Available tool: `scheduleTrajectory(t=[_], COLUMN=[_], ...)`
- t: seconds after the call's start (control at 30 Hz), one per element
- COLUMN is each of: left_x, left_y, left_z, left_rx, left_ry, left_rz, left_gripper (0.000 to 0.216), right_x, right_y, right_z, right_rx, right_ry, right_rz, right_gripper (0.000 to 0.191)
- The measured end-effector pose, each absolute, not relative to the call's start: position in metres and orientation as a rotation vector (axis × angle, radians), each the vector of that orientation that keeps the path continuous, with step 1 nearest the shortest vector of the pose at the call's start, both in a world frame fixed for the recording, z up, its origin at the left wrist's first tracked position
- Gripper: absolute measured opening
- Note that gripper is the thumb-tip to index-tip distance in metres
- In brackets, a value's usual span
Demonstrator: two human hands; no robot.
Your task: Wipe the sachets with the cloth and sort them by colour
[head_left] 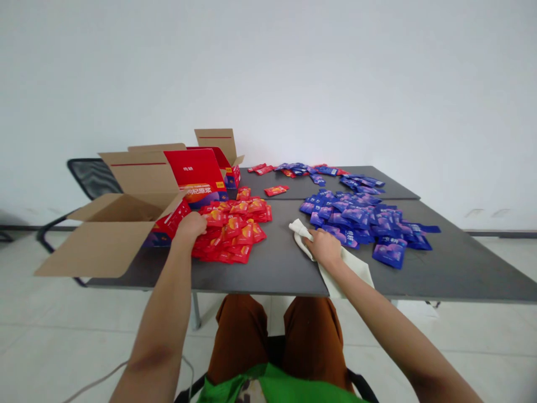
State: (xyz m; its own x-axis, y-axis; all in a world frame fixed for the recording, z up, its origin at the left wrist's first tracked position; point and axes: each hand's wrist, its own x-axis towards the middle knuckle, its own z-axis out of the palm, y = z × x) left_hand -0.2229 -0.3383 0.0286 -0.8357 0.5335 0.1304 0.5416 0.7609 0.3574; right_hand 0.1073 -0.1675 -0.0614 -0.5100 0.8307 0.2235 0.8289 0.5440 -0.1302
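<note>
My left hand (pixel 191 225) rests on the near left edge of a pile of red sachets (pixel 233 224), fingers curled over them. My right hand (pixel 324 247) presses down on a white cloth (pixel 351 264) that lies on the dark grey table (pixel 268 268) and hangs over its front edge. Just right of that hand spreads a pile of blue sachets (pixel 366 219).
An open cardboard box (pixel 117 224) with a red inner box (pixel 197 174) stands at the table's left end. More red and blue sachets (pixel 302 169) lie scattered at the far side. A black chair (pixel 90 176) stands behind the box. My knees (pixel 277 330) are under the table.
</note>
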Motion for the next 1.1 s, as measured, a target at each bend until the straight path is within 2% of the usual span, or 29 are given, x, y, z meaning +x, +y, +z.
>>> scheduleTrajectory(t=[0.13, 0.23, 0.43, 0.57, 0.83, 1.1], left_x=[-0.218, -0.213, -0.197, -0.175, -0.155, -0.167], left_y=[-0.339, -0.335, -0.329, -0.309, -0.175, -0.071], left_z=[0.033, 0.04, 0.031, 0.024, 0.051, 0.034], left_rx=[-0.574, -0.491, -0.598, -0.918, -1.514, -1.417], left_ry=[-2.937, -2.842, -2.777, -2.588, -2.333, -2.819], left_rz=[-0.416, -0.33, -0.233, -0.146, -0.211, -0.386], left_gripper=[0.048, 0.047, 0.045, 0.047, 0.045, 0.054], right_x=[0.107, 0.107, 0.107, 0.107, 0.11, 0.117], right_y=[-0.169, -0.172, -0.175, -0.174, -0.177, -0.174], right_z=[-0.059, -0.056, -0.054, -0.055, -0.054, -0.058], right_rx=[-1.411, -1.41, -1.436, -1.403, -1.393, -1.231], right_ry=[-2.516, -2.515, -2.539, -2.554, -2.605, -2.598], right_rz=[0.031, 0.038, 0.021, 0.035, 0.027, 0.096], right_gripper=[0.033, 0.033, 0.033, 0.033, 0.031, 0.03])
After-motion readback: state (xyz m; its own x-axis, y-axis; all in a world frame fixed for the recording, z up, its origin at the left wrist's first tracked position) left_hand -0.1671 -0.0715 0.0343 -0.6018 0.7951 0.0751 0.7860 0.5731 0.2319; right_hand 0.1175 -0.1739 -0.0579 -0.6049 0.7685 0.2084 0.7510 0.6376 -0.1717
